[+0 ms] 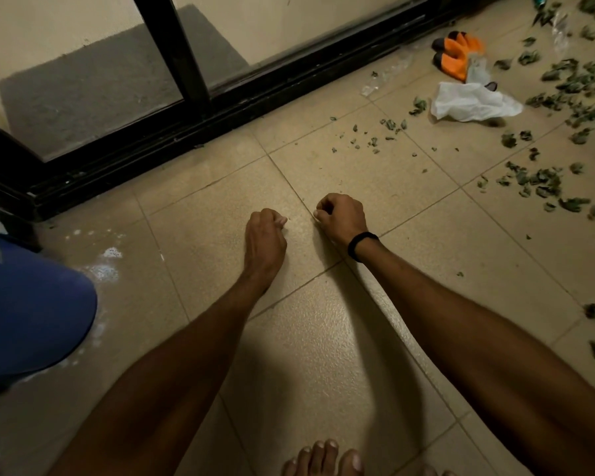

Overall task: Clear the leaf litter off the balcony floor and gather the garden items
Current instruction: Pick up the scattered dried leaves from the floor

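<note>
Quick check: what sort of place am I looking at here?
Probably a home balcony: beige floor tiles, a black sliding-door track, and dry leaves scattered near orange garden gloves.

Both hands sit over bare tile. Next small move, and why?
Probably swing the right hand toward the nearest leaf cluster on its side and start gathering. Both it and the left hand are curled over bare tile, apparently holding nothing, while the litter lies right, near the orange gloves.

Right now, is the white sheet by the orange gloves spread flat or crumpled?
Crumpled: the white sheet lies bunched and creased on the floor tiles beside the orange gloves, its edges lifted, not flat.
</note>
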Demonstrator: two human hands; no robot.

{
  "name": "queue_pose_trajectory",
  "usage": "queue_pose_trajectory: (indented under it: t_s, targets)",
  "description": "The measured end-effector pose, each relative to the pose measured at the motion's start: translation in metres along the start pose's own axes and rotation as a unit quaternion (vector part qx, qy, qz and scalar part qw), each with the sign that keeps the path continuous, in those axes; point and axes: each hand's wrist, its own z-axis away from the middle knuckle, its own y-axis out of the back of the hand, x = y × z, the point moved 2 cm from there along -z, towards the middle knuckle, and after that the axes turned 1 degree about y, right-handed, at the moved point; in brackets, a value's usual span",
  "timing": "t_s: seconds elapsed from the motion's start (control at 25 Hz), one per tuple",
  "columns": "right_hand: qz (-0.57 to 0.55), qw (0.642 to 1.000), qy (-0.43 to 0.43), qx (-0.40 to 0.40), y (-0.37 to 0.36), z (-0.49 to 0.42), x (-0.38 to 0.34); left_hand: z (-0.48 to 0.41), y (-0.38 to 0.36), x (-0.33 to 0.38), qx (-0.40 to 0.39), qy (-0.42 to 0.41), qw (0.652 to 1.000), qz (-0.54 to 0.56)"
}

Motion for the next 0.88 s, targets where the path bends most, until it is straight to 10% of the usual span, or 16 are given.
queue_pose_trajectory:
  t_s: [0.6, 0.88]
  targets:
    - [0.118, 0.981, 0.153, 0.01, -0.033, -0.048, -0.01, -0.016, -0.008, -0.003, -0.015, -0.156, 0.981, -0.112]
    - [-0.024, 0.991, 0.011, 0.13, -0.004, -0.091, 0.001, -0.071, -0.029, 0.014, -0.007, -0.086, 0.992, -0.094]
